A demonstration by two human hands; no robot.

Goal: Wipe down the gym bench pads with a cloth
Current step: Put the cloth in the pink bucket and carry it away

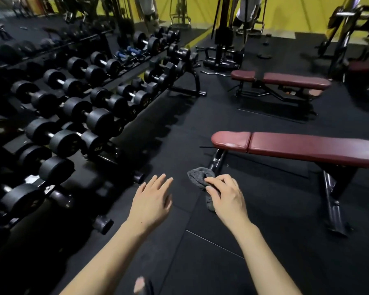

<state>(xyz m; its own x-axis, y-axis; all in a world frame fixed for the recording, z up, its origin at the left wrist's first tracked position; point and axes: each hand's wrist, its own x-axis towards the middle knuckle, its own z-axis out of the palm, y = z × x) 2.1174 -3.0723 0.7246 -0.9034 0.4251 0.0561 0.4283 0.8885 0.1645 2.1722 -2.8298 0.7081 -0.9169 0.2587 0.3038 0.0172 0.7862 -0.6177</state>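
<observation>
My right hand grips a crumpled grey cloth in front of me, above the black floor. My left hand hovers beside it, palm down, fingers spread and holding nothing. A maroon bench lies to the right, with a short seat pad and a long back pad on a black frame. The cloth is below and left of the seat pad's end, not touching it. A second maroon bench stands farther back.
A long rack of black dumbbells fills the left side. A cable machine stands at the back, with people's legs visible beyond. Black rubber floor separates the rack from the benches.
</observation>
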